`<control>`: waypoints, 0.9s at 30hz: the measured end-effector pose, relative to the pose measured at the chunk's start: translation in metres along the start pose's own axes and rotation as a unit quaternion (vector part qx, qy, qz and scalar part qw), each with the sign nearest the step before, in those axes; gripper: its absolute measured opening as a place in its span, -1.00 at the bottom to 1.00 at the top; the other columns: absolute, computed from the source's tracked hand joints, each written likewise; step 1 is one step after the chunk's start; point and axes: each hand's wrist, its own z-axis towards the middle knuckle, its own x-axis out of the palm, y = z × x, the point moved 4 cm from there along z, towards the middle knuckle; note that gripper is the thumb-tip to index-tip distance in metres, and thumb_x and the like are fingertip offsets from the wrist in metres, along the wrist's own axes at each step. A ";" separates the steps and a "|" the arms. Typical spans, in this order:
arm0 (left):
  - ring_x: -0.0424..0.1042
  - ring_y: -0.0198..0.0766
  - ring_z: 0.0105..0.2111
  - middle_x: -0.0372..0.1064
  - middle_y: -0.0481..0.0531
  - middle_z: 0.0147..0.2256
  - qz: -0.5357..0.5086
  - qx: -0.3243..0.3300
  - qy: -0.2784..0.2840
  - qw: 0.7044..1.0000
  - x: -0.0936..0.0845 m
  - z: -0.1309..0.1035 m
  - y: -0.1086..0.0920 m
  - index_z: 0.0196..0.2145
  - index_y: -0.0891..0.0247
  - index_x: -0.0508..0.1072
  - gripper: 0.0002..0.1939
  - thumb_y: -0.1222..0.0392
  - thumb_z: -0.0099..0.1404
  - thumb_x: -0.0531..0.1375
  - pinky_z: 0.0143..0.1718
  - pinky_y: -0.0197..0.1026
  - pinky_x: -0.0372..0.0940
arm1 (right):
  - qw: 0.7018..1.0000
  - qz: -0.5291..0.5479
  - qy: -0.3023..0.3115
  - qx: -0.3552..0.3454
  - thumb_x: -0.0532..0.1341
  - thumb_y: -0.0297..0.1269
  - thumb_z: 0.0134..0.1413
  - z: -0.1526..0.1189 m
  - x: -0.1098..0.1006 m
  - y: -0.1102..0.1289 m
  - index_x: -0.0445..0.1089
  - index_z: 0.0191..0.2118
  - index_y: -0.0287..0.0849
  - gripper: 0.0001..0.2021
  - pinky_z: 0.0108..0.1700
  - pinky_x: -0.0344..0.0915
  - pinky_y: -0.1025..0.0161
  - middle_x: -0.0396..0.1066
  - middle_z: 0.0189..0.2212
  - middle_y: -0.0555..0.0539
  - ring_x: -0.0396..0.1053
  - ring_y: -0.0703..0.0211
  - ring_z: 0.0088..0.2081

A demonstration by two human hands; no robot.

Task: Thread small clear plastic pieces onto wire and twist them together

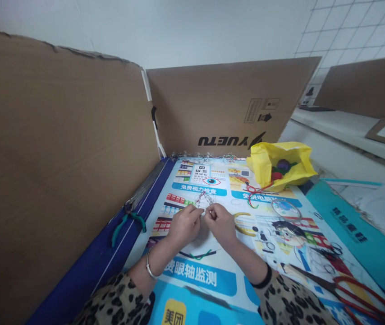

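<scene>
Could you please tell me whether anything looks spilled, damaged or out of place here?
Two things, mildly: thin red and green cords trail from the open yellow bag onto the colourful printed sheet, as if spilled, and the tall brown cardboard panel at left has a ragged top edge, as if torn.

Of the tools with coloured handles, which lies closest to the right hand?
The yellow-handled tool, just beside the right hand; the teal-handled pliers lie at left, the red-handled scissors at lower right.

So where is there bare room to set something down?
Bare: the printed eye chart, between the near wirework and the back-edge wire pieces; the blue border below the teal pliers. Crowded: the right side, around the big scissors and yellow bag.
</scene>
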 end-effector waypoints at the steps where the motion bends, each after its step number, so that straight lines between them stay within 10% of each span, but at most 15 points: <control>1: 0.35 -0.27 -0.32 0.34 0.04 -0.31 -0.016 0.010 -0.009 1.000 0.000 0.000 0.001 -0.18 0.15 0.43 -0.70 0.36 0.23 -0.01 -0.33 -0.28 0.26 | 1.000 -0.005 -0.003 -0.007 0.07 -0.37 -0.09 0.000 0.000 -0.001 0.30 -0.52 -0.13 -0.90 -0.44 0.16 0.33 0.26 -0.62 0.05 0.22 0.26 -0.57; 9: 0.30 -0.21 -0.13 0.31 0.10 -0.22 -0.210 0.003 -0.112 0.971 -0.009 0.002 0.006 -0.36 0.25 0.39 -0.82 0.41 0.11 0.05 -0.09 -0.15 0.23 | 0.998 -0.047 -0.015 -0.048 0.06 -0.38 -0.04 0.001 -0.003 -0.001 0.29 -0.53 -0.13 -0.87 -0.47 0.13 0.33 0.25 -0.64 0.06 0.20 0.27 -0.60; 15: 0.36 -0.32 -0.37 0.35 0.00 -0.36 -0.323 -0.143 -0.137 0.925 -0.006 0.003 0.018 -0.43 0.25 0.24 -0.95 0.29 0.14 0.11 -0.33 -0.27 0.26 | 0.994 -0.067 -0.004 -0.088 0.08 -0.41 -0.03 -0.001 -0.004 0.006 0.29 -0.54 -0.14 -0.86 -0.47 0.11 0.32 0.26 -0.64 0.04 0.23 0.26 -0.58; 27: 0.31 -0.34 -0.37 0.33 0.00 -0.37 -0.382 -0.190 -0.144 0.893 0.004 0.003 0.030 -0.37 0.28 0.37 -0.86 0.15 0.19 0.13 -0.31 -0.31 0.24 | 0.990 -0.070 0.003 -0.125 0.07 -0.42 0.00 -0.005 -0.002 0.010 0.30 -0.53 -0.14 -0.84 -0.44 0.13 0.31 0.29 -0.63 0.03 0.22 0.26 -0.57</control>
